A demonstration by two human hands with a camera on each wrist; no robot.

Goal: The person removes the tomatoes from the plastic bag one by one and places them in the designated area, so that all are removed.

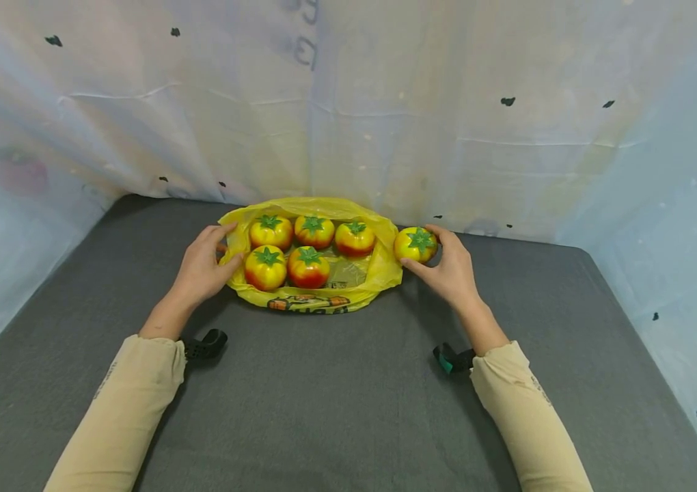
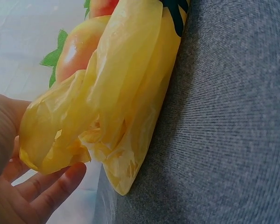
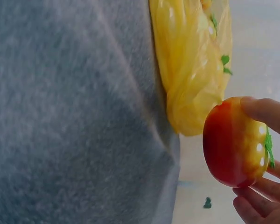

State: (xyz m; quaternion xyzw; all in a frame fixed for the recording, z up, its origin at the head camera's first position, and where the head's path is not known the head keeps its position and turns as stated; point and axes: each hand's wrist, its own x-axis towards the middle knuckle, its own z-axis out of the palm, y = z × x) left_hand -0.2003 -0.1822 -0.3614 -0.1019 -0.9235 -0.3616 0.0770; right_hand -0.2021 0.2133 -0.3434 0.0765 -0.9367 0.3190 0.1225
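Note:
A yellow plastic bag (image 1: 385, 273) lies with its mouth spread wide on the grey surface, several red-and-yellow tomatoes (image 1: 308, 267) with green leafy tops inside it. My left hand (image 1: 203, 263) holds the bag's left edge, thumb on one side and fingers on the other. In the left wrist view, a fold of the yellow bag (image 2: 130, 84) passes between them. Just off the bag's right end, my right hand (image 1: 454, 270) grips another tomato (image 1: 416, 244) between thumb and fingers. The right wrist view shows this tomato (image 3: 233, 144) raised beside the bag, its red underside facing the table.
A grey cloth-covered table (image 1: 324, 396) spreads beneath both forearms. Whitish plastic sheeting (image 1: 385, 102) with dark marks hangs behind it and along both sides, close behind the bag. A dark strap device (image 1: 206, 344) sits at each wrist.

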